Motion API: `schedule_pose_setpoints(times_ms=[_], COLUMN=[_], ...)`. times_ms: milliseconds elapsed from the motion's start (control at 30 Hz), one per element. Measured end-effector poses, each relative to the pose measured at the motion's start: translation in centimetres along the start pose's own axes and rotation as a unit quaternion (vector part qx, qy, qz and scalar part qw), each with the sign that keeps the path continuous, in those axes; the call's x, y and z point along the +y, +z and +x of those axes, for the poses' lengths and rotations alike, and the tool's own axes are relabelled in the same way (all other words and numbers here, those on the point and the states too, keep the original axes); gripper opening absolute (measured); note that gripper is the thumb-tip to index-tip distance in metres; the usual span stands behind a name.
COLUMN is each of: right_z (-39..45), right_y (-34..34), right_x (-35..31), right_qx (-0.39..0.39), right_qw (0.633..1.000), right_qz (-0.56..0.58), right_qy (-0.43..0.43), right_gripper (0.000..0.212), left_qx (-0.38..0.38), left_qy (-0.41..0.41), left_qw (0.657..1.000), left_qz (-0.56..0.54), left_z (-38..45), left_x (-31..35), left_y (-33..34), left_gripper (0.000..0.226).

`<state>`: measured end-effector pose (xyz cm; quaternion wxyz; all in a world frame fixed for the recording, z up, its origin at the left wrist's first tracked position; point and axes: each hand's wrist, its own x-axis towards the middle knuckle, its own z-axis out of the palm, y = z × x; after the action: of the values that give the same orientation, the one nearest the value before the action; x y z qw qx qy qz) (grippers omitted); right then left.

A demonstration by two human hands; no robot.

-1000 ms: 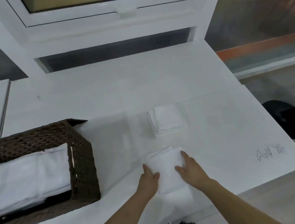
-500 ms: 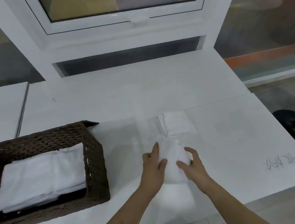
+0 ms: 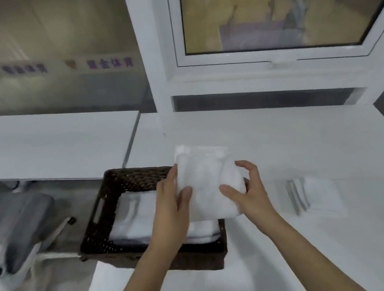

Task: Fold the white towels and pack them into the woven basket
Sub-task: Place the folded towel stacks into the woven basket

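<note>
A folded white towel [image 3: 207,180] is held in the air over the right end of the dark woven basket [image 3: 102,214]. My left hand [image 3: 172,204] grips its left edge and my right hand [image 3: 247,192] grips its right edge. Inside the basket lie folded white towels [image 3: 134,217], partly hidden by my left hand and the held towel. Another folded white towel [image 3: 316,192] rests on the white table [image 3: 296,143] to the right of my hands.
The basket stands at the table's left front corner. A second white table [image 3: 45,146] adjoins on the left. A grey office chair [image 3: 10,227] stands on the floor at the lower left. A white window frame [image 3: 272,60] rises behind the table.
Both hands lifted the folded towel off the table and carried it left over the basket. The view swung left, bringing the chair and the neighbouring table into sight.
</note>
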<state>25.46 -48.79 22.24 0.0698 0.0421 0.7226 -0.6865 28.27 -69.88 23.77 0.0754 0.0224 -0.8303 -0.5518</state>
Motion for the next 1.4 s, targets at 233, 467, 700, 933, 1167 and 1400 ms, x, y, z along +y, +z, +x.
schedule_pose_setpoints(times_ms=[233,467,700,933,1167,1400], right_z=[3.4,5.6,6.1,6.4,6.8,6.2], right_y=[14.4,21.8,23.2,22.4,22.0,22.2], right_x=[3.7,6.7,10.3,10.9,12.0,12.8], right_qx=[-0.068,-0.053,-0.085,-0.102,-0.133,-0.128], right_qw=[0.995,0.994,0.965,0.929,0.879,0.839], right_qz=[-0.063,-0.047,-0.229,-0.352,-0.459,-0.528], right_qy=[0.039,0.088,0.097,0.045,0.011,0.006], right_gripper=[0.066,0.065,0.068,0.058,0.058,0.057], left_qx=[0.034,-0.009,-0.118,-0.284,-0.335,-0.338], left_qy=[-0.127,-0.163,-0.071,-0.033,-0.065,-0.073], left_qw=[0.991,0.974,0.887,0.809,0.807,0.811], left_qz=[0.007,0.155,0.44,0.513,0.482,0.473], left_z=[1.4,5.3,5.7,6.6,7.1,7.7], left_x=[-8.1,-14.1,-17.3,-20.0,-21.9,-23.8], left_y=[-11.1,-15.8,-12.7,-12.2,-12.3,-11.6], left_gripper=[0.034,0.043,0.064,0.059,0.059,0.059])
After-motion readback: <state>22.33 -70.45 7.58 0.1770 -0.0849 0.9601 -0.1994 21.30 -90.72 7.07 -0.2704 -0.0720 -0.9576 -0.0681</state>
